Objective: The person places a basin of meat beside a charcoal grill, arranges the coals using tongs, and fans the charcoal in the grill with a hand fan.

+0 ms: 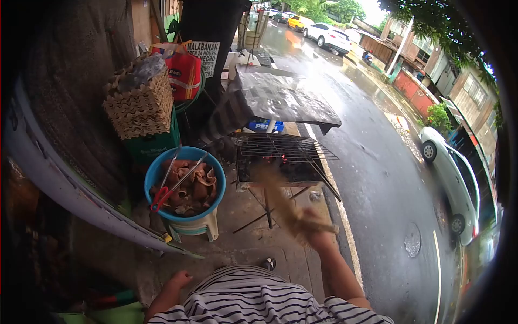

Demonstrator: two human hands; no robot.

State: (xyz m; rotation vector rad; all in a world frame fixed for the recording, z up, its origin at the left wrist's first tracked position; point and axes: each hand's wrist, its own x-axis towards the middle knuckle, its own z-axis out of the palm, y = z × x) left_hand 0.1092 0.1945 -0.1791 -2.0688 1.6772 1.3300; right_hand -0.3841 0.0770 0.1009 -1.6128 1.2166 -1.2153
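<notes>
My right hand [319, 237] is wrapped round the handle of a tan hand fan [278, 200], its blade smeared by motion in front of the charcoal grill [253, 175]. A wire rack [270, 146] lies over the grill, with a few glowing red coals [284, 159] below. My left hand [181, 278] hangs low by my side, fingers curled in with nothing seen in them. Ahead of it, a blue basin [220, 189] of raw meat pieces [202, 189] rests on stacked plastic stools [208, 228]. Tongs with red handles [160, 200] lie across the basin.
Behind the grill stands a table with a dark, shiny cover [280, 94]. Stacked egg trays [137, 102] sit on a green crate [154, 144], beside a red bag [184, 73]. To the right runs a wet road [377, 162] with a parked silver car [450, 183].
</notes>
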